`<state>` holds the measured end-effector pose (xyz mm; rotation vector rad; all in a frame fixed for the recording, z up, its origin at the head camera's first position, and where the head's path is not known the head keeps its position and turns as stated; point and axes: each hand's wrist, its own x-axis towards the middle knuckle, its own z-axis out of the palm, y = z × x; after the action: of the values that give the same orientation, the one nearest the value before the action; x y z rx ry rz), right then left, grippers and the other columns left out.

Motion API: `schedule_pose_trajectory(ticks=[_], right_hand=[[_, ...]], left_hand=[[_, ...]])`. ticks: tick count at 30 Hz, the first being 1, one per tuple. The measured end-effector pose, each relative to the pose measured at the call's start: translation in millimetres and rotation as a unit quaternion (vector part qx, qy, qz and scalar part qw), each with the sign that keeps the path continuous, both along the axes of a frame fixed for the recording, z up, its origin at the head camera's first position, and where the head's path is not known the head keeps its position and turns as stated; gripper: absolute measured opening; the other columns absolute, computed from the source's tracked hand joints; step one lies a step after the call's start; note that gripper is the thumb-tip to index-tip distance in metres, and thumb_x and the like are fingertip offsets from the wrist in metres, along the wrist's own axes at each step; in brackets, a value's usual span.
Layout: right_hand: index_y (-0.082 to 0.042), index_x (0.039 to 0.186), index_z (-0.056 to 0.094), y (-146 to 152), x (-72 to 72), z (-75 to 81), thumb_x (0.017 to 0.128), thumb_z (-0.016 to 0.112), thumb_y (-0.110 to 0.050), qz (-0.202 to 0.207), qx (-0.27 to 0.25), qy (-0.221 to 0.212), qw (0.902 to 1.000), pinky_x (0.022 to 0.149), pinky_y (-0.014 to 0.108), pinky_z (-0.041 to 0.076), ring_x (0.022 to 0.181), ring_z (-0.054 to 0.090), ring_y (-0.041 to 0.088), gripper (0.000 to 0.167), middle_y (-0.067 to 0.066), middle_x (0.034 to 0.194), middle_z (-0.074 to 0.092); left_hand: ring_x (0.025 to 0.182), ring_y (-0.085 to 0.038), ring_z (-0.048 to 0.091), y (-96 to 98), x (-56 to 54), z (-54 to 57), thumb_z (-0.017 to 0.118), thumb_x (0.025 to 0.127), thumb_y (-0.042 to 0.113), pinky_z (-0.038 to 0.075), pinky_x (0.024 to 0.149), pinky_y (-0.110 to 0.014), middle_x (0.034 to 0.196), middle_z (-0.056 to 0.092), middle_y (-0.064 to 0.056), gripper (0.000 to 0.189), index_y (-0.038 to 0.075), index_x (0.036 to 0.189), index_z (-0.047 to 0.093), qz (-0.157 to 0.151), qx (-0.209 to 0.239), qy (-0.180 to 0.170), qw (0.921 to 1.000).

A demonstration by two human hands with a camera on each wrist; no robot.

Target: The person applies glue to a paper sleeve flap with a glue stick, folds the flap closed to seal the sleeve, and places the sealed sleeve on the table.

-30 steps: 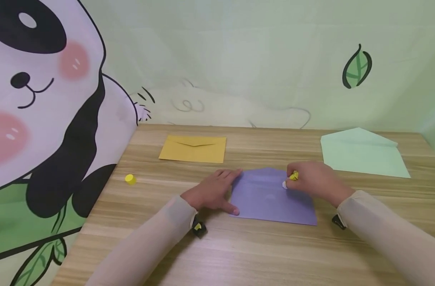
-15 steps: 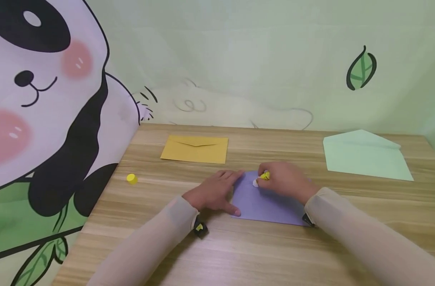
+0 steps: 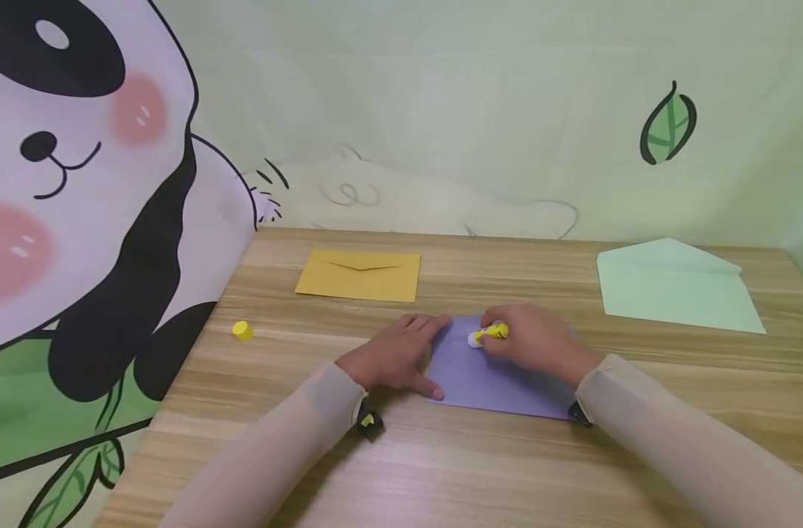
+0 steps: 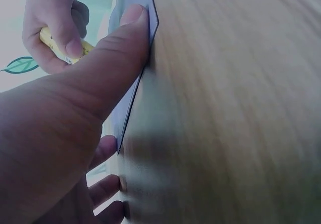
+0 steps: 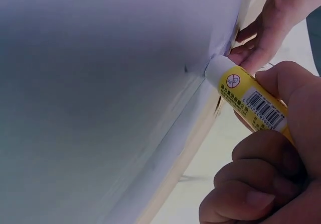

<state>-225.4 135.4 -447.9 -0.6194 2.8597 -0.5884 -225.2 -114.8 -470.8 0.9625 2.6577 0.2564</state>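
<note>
A purple envelope (image 3: 500,385) lies on the table under both hands. My left hand (image 3: 397,356) spans its left edge, with thumb and fingers spread and pressing it down. In the left wrist view the thumb (image 4: 125,38) lies along the paper's near edge. My right hand (image 3: 540,341) grips a yellow glue stick (image 3: 490,334), tilted with its white end toward the paper. Seen from the right wrist, the glue stick (image 5: 251,98) has a barcode label, and its white tip meets the envelope (image 5: 125,83) near a fold line.
A yellow envelope (image 3: 358,277) lies at the back left of the wooden table (image 3: 401,477). At the back right is a pale green envelope (image 3: 678,290) with its flap raised. A small yellow cap (image 3: 242,331) stands near the table's left edge.
The right hand has moved left across the purple envelope with the glue stick, then shifted slightly back to the right. The left hand has stayed in place.
</note>
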Motion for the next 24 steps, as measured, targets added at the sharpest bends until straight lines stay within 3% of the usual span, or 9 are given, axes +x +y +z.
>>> schedule_pose_trajectory(ticks=[11,15,20,24], right_hand=[[-0.019,0.1,0.072,28,8.9,5.5,0.085,0.066,-0.032,-0.015,0.034,0.043,0.9984,0.054,0.032,0.039,0.064,0.053,0.015,0.021,-0.004,0.079,0.067],[-0.019,0.105,0.072,41,18.9,5.2,0.088,0.065,-0.033,-0.029,0.016,0.061,0.9976,0.055,0.031,0.04,0.063,0.053,0.014,0.023,-0.004,0.078,0.068],[-0.017,0.117,0.07,60,26.5,5.7,0.093,0.063,-0.034,-0.086,-0.023,0.065,0.994,0.056,0.03,0.039,0.063,0.051,0.017,0.03,-0.002,0.077,0.067],[-0.017,0.121,0.07,73,29.5,7.4,0.096,0.062,-0.037,-0.11,-0.046,0.061,0.9909,0.053,0.029,0.036,0.056,0.045,0.015,0.033,-0.006,0.061,0.057]], left_hand=[[0.146,-0.03,0.033,6.1,0.4,3.5,0.081,0.069,0.066,0.027,0.121,-0.04,0.159,0.036,-0.006,0.125,0.013,0.161,0.015,0.006,-0.02,0.007,0.9998],[0.145,-0.03,0.034,10.2,1.0,6.0,0.082,0.069,0.065,0.028,0.121,-0.04,0.159,0.036,-0.006,0.124,0.012,0.161,0.016,0.006,-0.025,0.006,0.9996],[0.145,-0.031,0.034,10.6,1.5,5.9,0.082,0.069,0.065,0.028,0.121,-0.041,0.159,0.037,-0.008,0.124,0.01,0.16,0.017,0.002,-0.021,0.011,0.9997],[0.144,-0.031,0.035,5.9,-0.5,2.5,0.083,0.069,0.063,0.028,0.12,-0.041,0.158,0.038,-0.009,0.123,0.01,0.16,0.019,0.001,-0.007,0.015,0.9999]])
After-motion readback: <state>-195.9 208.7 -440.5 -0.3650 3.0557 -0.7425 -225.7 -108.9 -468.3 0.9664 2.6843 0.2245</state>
